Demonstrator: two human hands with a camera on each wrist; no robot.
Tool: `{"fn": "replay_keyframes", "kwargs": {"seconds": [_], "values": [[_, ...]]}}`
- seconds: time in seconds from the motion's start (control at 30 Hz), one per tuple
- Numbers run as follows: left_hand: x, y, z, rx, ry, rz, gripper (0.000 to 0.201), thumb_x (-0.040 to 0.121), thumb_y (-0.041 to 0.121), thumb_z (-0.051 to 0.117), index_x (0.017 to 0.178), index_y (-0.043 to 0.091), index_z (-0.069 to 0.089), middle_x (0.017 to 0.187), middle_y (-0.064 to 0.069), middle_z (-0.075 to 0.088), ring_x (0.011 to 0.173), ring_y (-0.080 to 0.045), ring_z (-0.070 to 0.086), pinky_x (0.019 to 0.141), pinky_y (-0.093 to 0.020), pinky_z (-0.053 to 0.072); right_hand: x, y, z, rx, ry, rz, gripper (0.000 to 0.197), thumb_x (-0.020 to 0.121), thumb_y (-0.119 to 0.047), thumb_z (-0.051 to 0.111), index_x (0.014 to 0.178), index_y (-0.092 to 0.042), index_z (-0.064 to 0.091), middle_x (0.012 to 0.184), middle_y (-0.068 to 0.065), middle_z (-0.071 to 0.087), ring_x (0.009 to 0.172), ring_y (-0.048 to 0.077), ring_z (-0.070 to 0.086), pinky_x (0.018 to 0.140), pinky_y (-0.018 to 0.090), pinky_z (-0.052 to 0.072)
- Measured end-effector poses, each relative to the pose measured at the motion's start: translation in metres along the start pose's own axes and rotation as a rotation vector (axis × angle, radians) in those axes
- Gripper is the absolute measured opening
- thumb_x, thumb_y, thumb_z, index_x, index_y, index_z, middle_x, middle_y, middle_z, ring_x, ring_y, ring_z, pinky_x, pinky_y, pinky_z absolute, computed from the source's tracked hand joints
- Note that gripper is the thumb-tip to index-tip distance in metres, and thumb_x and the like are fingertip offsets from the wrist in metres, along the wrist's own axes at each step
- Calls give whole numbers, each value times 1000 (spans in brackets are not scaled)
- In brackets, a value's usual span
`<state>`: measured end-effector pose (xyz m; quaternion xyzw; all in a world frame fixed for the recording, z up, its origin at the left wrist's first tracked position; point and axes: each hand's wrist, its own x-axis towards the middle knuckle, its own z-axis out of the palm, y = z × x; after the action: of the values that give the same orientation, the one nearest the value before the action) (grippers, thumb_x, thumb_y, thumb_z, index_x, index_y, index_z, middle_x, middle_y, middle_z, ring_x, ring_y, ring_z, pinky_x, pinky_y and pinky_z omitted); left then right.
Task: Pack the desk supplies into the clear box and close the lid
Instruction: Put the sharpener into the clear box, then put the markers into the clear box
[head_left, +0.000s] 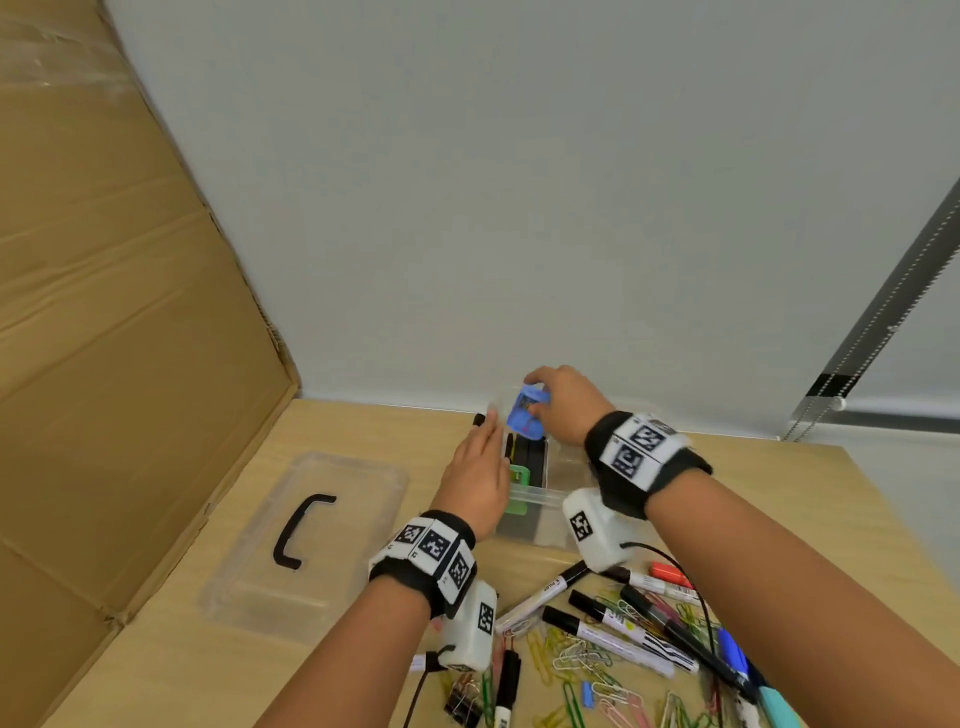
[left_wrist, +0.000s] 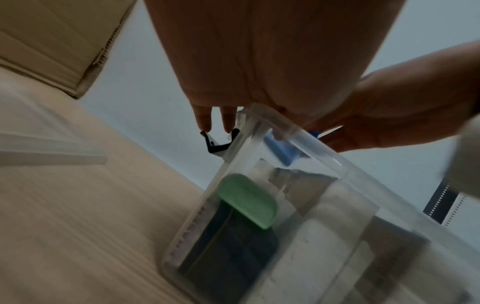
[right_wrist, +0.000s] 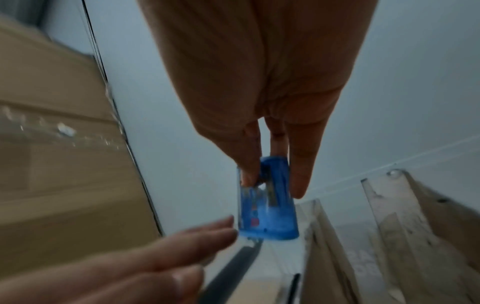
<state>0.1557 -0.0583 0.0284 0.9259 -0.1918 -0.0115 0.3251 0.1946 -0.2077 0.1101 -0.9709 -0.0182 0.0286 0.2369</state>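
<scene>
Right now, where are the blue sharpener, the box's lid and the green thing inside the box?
blue sharpener (right_wrist: 267, 205): right wrist view, on its translucent body.
lid (head_left: 249, 582): head view, on bare clear plastic beside its black handle.
green thing (left_wrist: 246, 199): left wrist view, on its flat face, seen through the box wall.

Clear rectangular plastic box (head_left: 540, 512) sits open on the desk, holding a mint-green rounded item (left_wrist: 248, 200) atop a dark flat item (head_left: 530, 457); a translucent blue plastic sharpener (head_left: 527, 413) is tilted above its far end, pinched by the right hand (head_left: 563, 402). Clear flat lid with a black handle (head_left: 306, 530) lies apart, left of the box. Unpacked near the desk's front edge: white-barrelled black-capped markers (head_left: 618, 642), coloured paper clips (head_left: 582, 670), black binder clips (head_left: 462, 704).
</scene>
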Motion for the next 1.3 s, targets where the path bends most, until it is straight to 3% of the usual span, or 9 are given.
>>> {"fn": "replay_keyframes", "kwargs": {"seconds": [0.23,0.4,0.6,0.67,0.8,0.9,1.0,1.13,1.3], "values": [[-7,-3,2,-48,20,39,56,103,27,24,152,16,-1,161,2,-3,147,-10,1,121,-29,9,68,-5,37,-380,-293,41,32,79,-34,73,98,-10,66,99,6,70,92,27,65,87,38,55],[-6,-6,4,-38,26,41,57,103,27,24,151,13,-2,161,-1,-1,147,-11,2,121,-31,10,119,18,75,-732,-353,-25,39,69,-47,69,61,-14,50,57,3,51,68,28,63,74,44,57],[-6,-6,5,-6,26,29,56,103,28,24,152,14,-1,161,-2,2,147,-12,4,121,-36,13,139,38,89,-799,-425,-83,37,79,-33,66,105,-6,66,80,11,58,80,29,61,83,44,55],[-6,-6,4,6,18,8,56,103,30,23,152,16,-1,161,0,2,147,-12,5,121,-40,14,106,20,66,-751,-368,-48,41,81,-30,61,114,-7,62,94,11,62,78,28,56,85,41,54],[-10,-8,-7,-207,-41,-14,58,102,37,25,151,23,-2,161,4,1,147,-11,3,121,-44,13,32,-18,24,-303,-189,-26,38,93,-10,47,130,-7,52,133,11,54,119,28,54,101,37,45],[-31,-16,-29,-441,110,-69,57,101,41,28,150,32,3,159,11,7,144,-5,9,119,-34,13,-22,-22,11,-9,165,-165,26,92,-9,44,112,-13,60,114,6,60,97,21,60,87,34,50],[-59,-40,-49,-270,259,-102,46,100,28,38,144,29,28,150,9,30,138,-8,27,112,-30,24,-80,-8,16,86,373,-294,11,94,-16,46,98,-17,57,94,-5,55,70,8,52,65,21,48],[-85,-63,-44,111,-97,-71,33,96,21,47,127,33,50,132,10,50,124,-11,41,107,-29,35,-122,18,52,-81,107,-368,13,94,-20,47,100,-20,59,96,-7,56,78,8,55,69,21,49],[-82,-59,-21,468,-405,37,50,91,23,50,139,34,39,140,8,42,125,-17,39,105,-34,35,-127,31,103,-333,-259,-388,29,93,-14,46,120,-20,55,123,1,51,113,21,46,89,36,46]]}}
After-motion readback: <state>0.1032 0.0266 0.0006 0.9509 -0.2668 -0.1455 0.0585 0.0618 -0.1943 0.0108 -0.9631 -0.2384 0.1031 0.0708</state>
